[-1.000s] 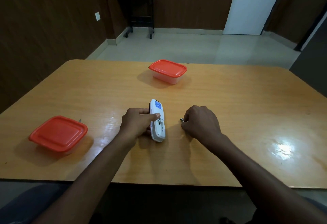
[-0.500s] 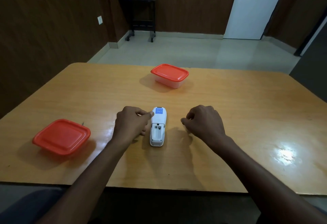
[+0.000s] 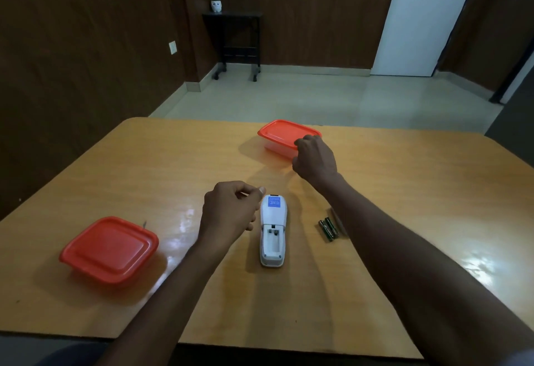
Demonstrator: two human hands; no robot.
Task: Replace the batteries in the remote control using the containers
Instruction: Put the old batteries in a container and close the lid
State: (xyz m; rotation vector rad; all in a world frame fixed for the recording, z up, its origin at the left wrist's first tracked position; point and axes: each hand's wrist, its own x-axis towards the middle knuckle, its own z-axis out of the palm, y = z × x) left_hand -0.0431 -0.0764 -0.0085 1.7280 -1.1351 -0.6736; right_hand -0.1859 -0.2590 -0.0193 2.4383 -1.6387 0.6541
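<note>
I see a white plastic remote control lying face down on the glossy orange-brown wooden tabletop, its battery bay uncovered and bare. Two dark cylindrical batteries lie side by side just to its right. My left hand hovers beside the remote's far end, fingers curled, thumb meeting forefinger. My right hand reaches the near corner of the far clear container with a red lid. A second red-lidded container sits at the left.
</note>
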